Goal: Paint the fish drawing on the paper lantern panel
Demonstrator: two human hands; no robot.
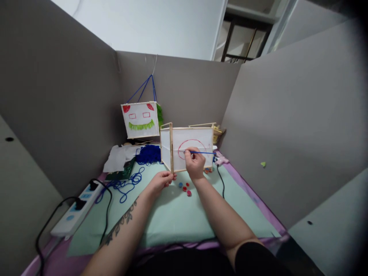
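A paper lantern (166, 145) with white sides and a thin wooden stick frame stands tilted over the table. My left hand (161, 182) is closed round its lower front corner. In my right hand (194, 164) is a paintbrush (202, 153) with a blue handle, pinched in the fingers against the right-hand paper panel. A red curved outline (192, 140) shows on that panel, partly covered by the hand. Below the lantern lie several small red pieces (189, 193) and a blue one (180, 184), like buttons or paint caps.
A decorated lantern (140, 119) hangs by blue cords at the back left. Blue yarn (148, 154), white paper (117, 158) and loose blue cord (123, 191) lie below it. A power strip (77, 209) with black cables sits left. Grey partitions (296, 126) surround the table.
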